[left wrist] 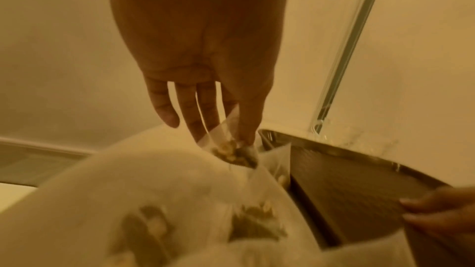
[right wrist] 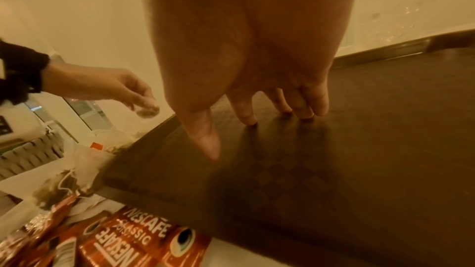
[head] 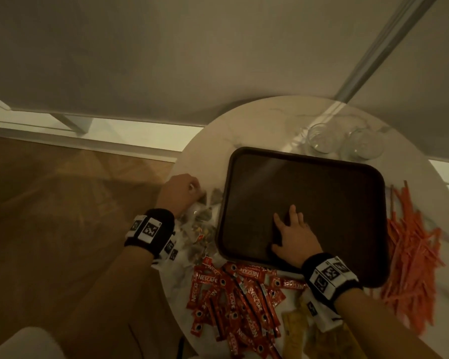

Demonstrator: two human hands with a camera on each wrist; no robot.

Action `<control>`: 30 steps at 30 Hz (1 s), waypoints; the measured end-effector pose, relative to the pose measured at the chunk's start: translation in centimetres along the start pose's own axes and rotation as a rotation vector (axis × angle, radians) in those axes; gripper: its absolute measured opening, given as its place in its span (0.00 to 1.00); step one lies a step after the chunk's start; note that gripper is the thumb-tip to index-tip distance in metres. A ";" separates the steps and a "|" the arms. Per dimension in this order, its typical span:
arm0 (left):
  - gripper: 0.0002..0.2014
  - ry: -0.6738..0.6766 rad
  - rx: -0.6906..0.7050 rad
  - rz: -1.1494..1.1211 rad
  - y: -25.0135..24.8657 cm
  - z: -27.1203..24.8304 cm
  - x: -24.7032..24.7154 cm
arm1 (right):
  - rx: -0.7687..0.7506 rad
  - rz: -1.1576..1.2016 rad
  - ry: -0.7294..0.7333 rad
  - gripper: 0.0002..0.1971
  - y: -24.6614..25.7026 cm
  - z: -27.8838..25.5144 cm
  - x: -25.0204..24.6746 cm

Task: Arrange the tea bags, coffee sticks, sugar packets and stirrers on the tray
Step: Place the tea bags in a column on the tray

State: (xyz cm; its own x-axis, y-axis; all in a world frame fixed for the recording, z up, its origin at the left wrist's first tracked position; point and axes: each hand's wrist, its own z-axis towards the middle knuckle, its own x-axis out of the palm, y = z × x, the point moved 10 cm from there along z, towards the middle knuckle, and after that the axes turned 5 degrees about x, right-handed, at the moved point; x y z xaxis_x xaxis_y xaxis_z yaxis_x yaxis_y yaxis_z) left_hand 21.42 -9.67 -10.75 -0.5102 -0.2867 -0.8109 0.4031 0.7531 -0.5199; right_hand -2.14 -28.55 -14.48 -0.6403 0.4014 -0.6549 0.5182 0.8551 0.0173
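Tray (head: pixel 322 193), dark brown and rectangular, lies flat on the round bench (head: pixel 205 151), long axis running from near-left to far-right in the head view. We note the right hand (head: pixel 294 240) laid flat on its near part, fingers spread and straight; the right wrist view shows the fingertips (right wrist: pixel 248 118) touching the tray surface (right wrist: pixel 359 149). Left hand (head: pixel 180 190) hangs over the tea bags (head: pixel 200 229) heaped just left of the tray; its grip is curled in the head view. Only the left wrist view shows what it pinches: one tea bag (left wrist: pixel 232 147) between thumb and fingers, hanging corner-down, apart from the pile (left wrist: pixel 180 210) below. The right wrist view shows the same bag (right wrist: pixel 148 112) small and blurred. Coffee sticks (head: pixel 233 301) lie scattered on the near edge, pointing every way. Stirrers (head: pixel 412 257) lie right of the tray, mostly pointing near-to-far. Sugar packets (head: pixel 296 330) sit near the right wrist, dim. Two glasses (head: pixel 345 141) stand beyond the tray.
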 end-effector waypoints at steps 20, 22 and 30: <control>0.11 -0.026 -0.087 -0.871 -11.4 -8.6 2.0 | -0.428 1.344 0.034 0.15 6.7 -5.3 -6.0; 0.12 -0.055 -0.092 -0.853 -11.1 -8.3 1.9 | -0.374 1.406 0.054 0.12 6.2 -5.1 -5.3; 0.13 -0.143 -0.108 -0.784 -9.5 -5.8 1.5 | -0.291 1.301 0.125 0.06 3.7 -2.5 -3.0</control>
State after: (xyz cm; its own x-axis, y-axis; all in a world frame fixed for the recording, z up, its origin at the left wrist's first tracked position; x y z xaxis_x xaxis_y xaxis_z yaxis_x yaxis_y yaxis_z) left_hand 12.40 -13.87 -5.47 -0.5090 -0.8233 -0.2513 -0.1116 0.3526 -0.9291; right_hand 0.27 -25.78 -10.50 0.1677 0.9853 0.0333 0.6581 -0.1371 0.7403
